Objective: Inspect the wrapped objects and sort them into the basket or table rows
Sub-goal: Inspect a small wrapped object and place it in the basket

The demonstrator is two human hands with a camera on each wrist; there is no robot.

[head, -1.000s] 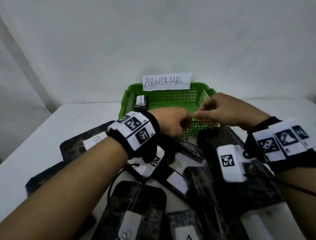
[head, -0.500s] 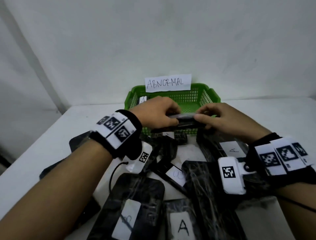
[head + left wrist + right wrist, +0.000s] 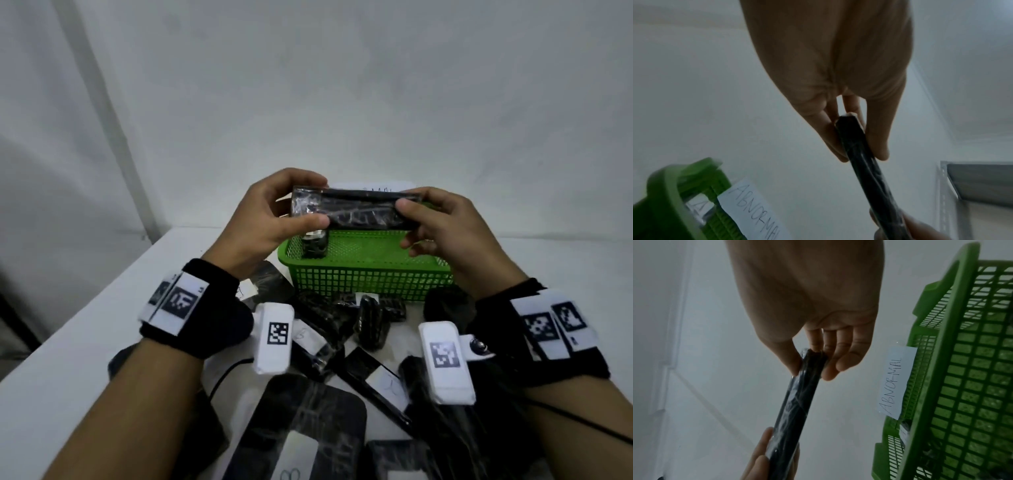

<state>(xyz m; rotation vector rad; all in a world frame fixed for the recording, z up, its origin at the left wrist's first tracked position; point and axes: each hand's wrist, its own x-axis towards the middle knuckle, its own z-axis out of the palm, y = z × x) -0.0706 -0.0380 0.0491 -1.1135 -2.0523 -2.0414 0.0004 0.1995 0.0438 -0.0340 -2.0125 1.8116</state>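
Observation:
A flat black object wrapped in clear film (image 3: 356, 210) is held up in the air above the green basket (image 3: 370, 277). My left hand (image 3: 291, 209) pinches its left end between thumb and fingers. My right hand (image 3: 421, 212) pinches its right end. In the left wrist view the wrapped object (image 3: 861, 155) runs edge-on from my left hand (image 3: 859, 146) down to my right hand's fingers (image 3: 916, 227). In the right wrist view the wrapped object (image 3: 795, 404) is thin and dark, pinched by my right hand (image 3: 809, 369). A small wrapped object (image 3: 314, 245) stands inside the basket at its left.
The basket carries a paper label reading ABNORMAL (image 3: 894, 382) on its far wall. Several black wrapped objects with white lettered labels (image 3: 308, 428) lie in a heap on the white table (image 3: 102, 325) in front of the basket. A pale wall is close behind.
Both hands have lifted the wrapped object from the pile in front of the basket up above it, and it has turned so a broad side faces me.

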